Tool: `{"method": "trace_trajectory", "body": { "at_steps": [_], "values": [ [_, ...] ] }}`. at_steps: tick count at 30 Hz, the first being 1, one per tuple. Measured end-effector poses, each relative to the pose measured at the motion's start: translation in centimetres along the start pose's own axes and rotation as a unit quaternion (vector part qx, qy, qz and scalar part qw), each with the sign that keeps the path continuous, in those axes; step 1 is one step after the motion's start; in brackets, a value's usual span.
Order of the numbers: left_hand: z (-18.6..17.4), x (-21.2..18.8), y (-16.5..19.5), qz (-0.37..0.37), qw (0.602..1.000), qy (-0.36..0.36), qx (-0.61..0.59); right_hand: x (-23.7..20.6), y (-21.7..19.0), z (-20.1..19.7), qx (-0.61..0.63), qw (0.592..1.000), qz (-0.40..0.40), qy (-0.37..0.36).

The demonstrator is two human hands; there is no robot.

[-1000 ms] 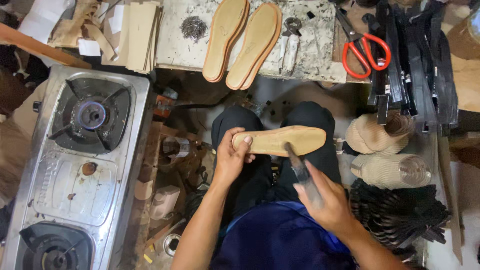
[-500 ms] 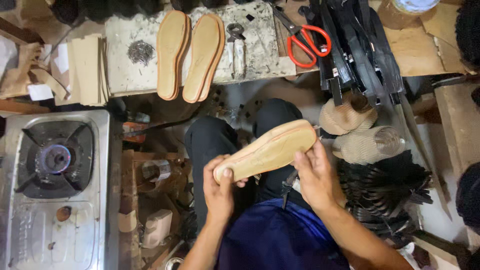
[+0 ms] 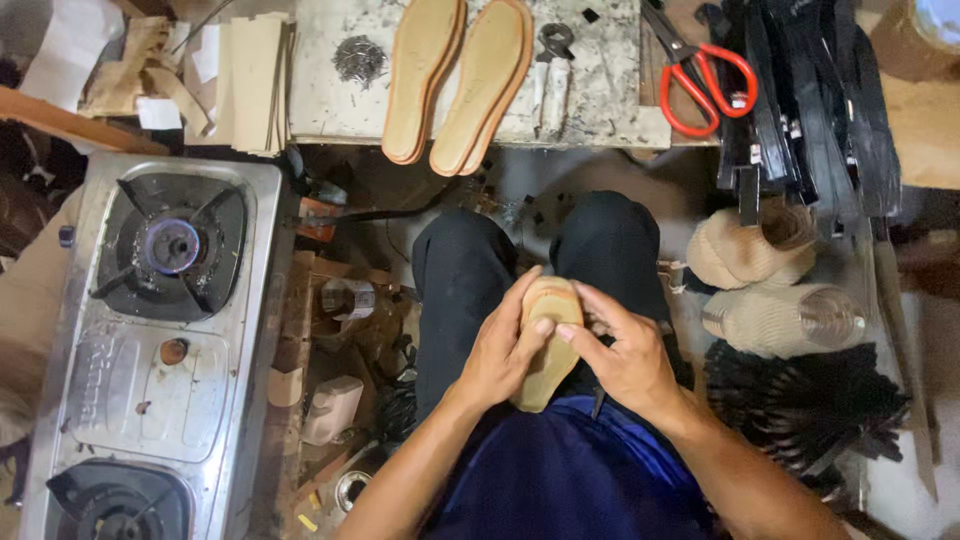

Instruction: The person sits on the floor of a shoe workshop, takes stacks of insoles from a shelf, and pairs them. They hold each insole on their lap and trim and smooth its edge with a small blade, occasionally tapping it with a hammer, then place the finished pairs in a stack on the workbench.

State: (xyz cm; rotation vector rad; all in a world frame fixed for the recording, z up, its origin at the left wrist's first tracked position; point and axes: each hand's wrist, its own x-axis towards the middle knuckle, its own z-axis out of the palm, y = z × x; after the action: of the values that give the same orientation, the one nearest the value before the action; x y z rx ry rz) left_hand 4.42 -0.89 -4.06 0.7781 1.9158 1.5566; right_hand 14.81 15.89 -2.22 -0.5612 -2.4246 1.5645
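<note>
I hold a tan shoe insole [image 3: 545, 345] upright over my lap, between my knees in dark trousers. My left hand [image 3: 500, 350] grips its left side, fingers laid across the face. My right hand [image 3: 625, 355] holds the right edge, fingertips touching the upper part. A dark tool handle pokes out under my right palm, mostly hidden. Two more tan insoles [image 3: 455, 80] lie side by side on the stained work slab [image 3: 600, 100] ahead.
A two-burner gas stove [image 3: 150, 340] stands at my left. Red-handled scissors [image 3: 700, 75] and pincers [image 3: 553, 60] lie on the slab. Black straps [image 3: 800, 110] hang at right above rolled tan material [image 3: 770, 285] and a black heap [image 3: 800, 410]. Card pieces [image 3: 250, 80] sit at upper left.
The insole has swung from lying sideways across my lap to standing on end. Both hands closed in around it, and the right hand moved up from my thigh.
</note>
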Motion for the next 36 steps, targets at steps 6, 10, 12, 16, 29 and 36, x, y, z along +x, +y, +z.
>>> {"method": "trace_trajectory", "body": {
  "at_steps": [6,10,12,16,29,36],
  "values": [
    [-0.4,0.7,1.4,0.042,0.999,0.015,0.002,0.7,0.2,0.4,0.064,0.998,-0.01,-0.012],
    [-0.6,0.7,0.7,0.04,0.998,0.05,-0.002,1.8,-0.1,1.0,0.054,0.998,-0.01,-0.031],
    [-0.9,0.8,-0.1,0.027,0.997,0.069,0.005,2.9,-1.0,1.4,0.044,0.998,0.014,-0.044],
    [-2.2,1.4,-2.7,-0.028,0.993,0.1,-0.053,7.1,-3.9,0.8,-0.105,0.99,0.007,-0.095],
    [-4.5,3.8,-8.9,-0.062,0.958,0.11,-0.259,33.1,-10.8,11.1,-0.194,0.925,-0.322,-0.055],
    [-6.4,4.0,-7.5,-0.067,0.969,0.123,-0.203,40.2,-11.0,17.7,-0.265,0.932,-0.239,-0.061]
  ]
}}
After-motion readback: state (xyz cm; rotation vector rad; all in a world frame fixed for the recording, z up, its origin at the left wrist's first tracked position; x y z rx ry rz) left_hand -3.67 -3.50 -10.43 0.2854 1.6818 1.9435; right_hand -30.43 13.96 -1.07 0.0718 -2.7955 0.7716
